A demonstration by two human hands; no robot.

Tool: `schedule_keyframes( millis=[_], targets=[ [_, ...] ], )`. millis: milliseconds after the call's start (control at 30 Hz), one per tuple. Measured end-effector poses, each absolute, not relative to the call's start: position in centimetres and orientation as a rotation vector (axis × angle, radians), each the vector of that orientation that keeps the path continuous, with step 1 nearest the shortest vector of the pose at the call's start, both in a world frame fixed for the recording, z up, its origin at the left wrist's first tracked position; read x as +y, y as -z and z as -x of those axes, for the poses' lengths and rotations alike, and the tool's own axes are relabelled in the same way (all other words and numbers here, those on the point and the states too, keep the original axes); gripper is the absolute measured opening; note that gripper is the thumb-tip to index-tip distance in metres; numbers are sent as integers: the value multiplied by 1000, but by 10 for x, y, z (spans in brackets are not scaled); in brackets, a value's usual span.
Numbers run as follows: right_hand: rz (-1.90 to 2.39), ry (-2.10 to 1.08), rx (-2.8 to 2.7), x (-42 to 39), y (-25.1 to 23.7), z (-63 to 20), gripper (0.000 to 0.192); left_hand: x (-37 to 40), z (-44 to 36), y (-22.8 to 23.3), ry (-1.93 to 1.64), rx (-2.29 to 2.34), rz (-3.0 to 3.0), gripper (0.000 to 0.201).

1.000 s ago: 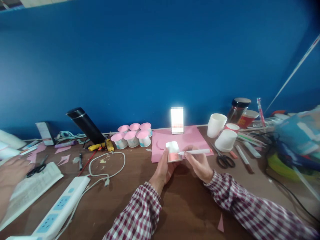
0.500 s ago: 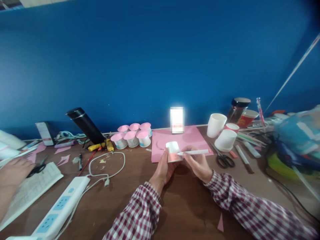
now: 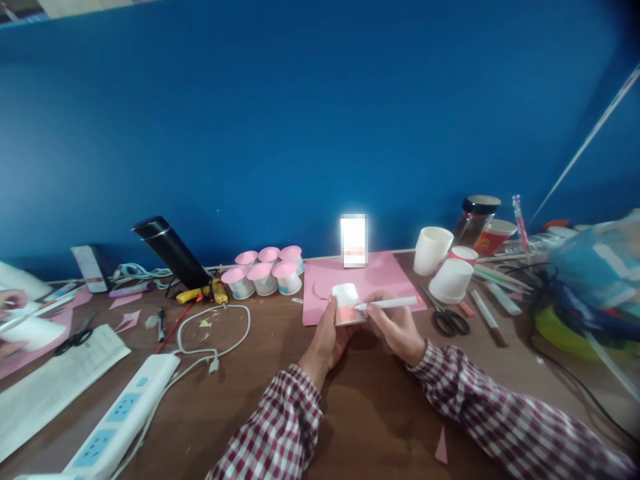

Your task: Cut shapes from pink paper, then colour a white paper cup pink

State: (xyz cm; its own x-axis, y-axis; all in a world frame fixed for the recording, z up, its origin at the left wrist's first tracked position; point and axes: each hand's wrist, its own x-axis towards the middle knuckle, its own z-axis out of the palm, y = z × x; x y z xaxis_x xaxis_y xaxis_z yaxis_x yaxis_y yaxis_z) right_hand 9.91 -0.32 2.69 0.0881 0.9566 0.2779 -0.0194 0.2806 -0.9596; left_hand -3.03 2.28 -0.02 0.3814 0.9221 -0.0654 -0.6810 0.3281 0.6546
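The left hand (image 3: pixel 327 337) has its grip closed around a small white paper cup with a pink band (image 3: pixel 346 303), held upside down over the near edge of a pink paper sheet (image 3: pixel 383 273) at mid-table. The right hand (image 3: pixel 397 330) pinches a white pen (image 3: pixel 387 304), tip touching the cup. Bare brown wooden table (image 3: pixel 370 407) lies open toward the near edge; black scissors (image 3: pixel 447 317) lie just right.
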Motion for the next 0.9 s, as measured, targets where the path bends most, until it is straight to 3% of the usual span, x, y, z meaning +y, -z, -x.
schedule_keyframes(
  millis=[900],
  targets=[
    [1000,-998,-1215,-3,-22,-100,23,22,31,-2,-1084,492,-561,47]
  ],
)
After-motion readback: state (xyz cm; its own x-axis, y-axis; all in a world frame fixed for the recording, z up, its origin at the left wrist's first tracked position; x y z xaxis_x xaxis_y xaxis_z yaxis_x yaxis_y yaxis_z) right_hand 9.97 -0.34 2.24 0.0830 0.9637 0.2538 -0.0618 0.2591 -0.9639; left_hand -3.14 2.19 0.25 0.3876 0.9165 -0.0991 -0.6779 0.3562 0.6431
